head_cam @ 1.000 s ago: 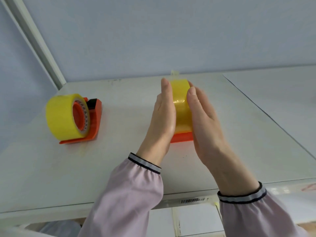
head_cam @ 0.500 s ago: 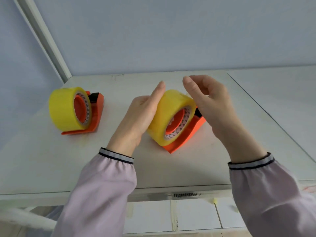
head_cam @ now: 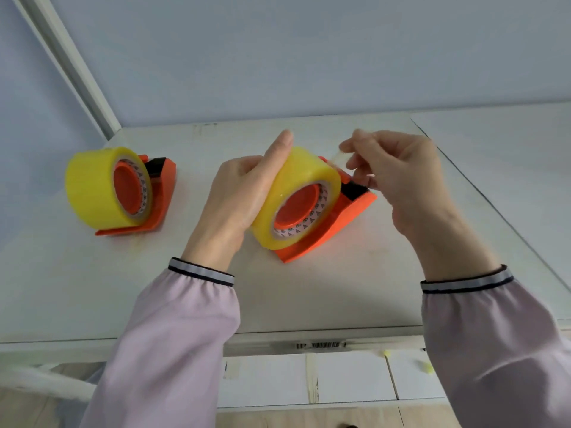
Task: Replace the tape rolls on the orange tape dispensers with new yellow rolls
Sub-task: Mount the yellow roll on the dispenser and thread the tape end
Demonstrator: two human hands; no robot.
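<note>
Two orange tape dispensers stand on the white table (head_cam: 309, 291), each carrying a yellow roll. The middle dispenser (head_cam: 336, 223) holds a yellow roll (head_cam: 290, 193) on its orange hub. My left hand (head_cam: 241, 196) presses flat against the roll's left side. My right hand (head_cam: 401, 174) hovers over the dispenser's black cutter end, fingers pinched on the thin free end of the tape (head_cam: 335, 157). The left dispenser (head_cam: 160, 196) with its yellow roll (head_cam: 92, 186) sits untouched at the table's left.
A pale wall rises behind the table, with a white post (head_cam: 77, 75) slanting at the left. A second white tabletop (head_cam: 509, 168) adjoins on the right. White boxes (head_cam: 309, 378) sit below the front edge.
The middle dispenser was turned from end-on to angled right, showing its hub. My right hand left the roll's side and now pinches the tape's free end by the cutter.
</note>
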